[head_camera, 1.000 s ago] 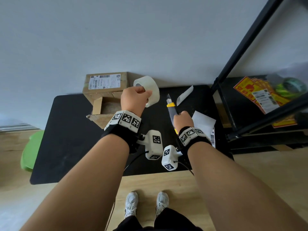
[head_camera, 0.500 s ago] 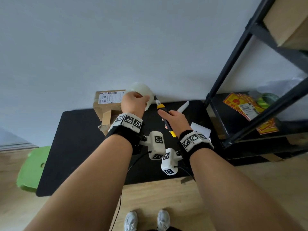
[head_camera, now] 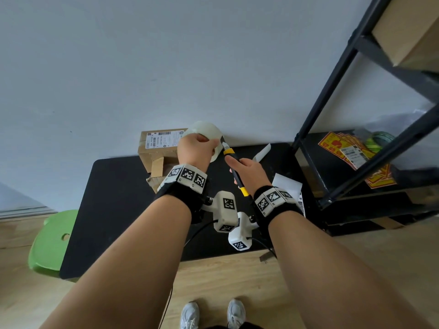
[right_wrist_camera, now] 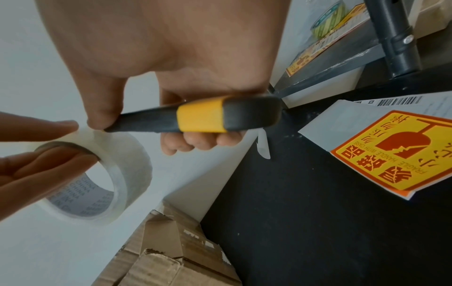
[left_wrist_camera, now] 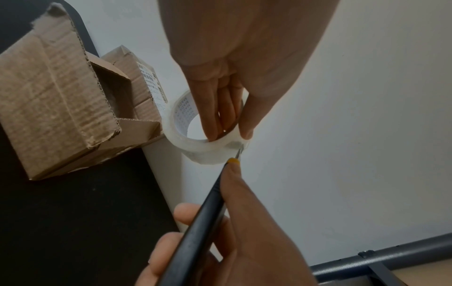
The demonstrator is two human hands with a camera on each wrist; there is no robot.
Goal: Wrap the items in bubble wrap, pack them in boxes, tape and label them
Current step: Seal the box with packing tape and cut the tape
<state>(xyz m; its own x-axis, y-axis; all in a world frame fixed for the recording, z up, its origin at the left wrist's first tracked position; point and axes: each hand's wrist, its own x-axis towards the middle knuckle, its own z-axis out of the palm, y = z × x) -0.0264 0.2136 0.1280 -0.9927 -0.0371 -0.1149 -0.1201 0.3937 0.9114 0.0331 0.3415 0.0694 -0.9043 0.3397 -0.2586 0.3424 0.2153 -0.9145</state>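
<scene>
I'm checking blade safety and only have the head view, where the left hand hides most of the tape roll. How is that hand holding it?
Observer: In the left wrist view the left hand has its fingers inside the core of the tape roll, with the thumb on the outer face.
Operator: Where is the cutter's tip?
Observer: The utility knife meets the roll's outer face just below that thumb.
Operator: And the right hand's grip?
Observer: In the right wrist view the right hand wraps the black and yellow handle, thumb forward near the blade end.
Operator: Is the near box closed?
Observer: No, the open cardboard box has its flaps up.
</scene>
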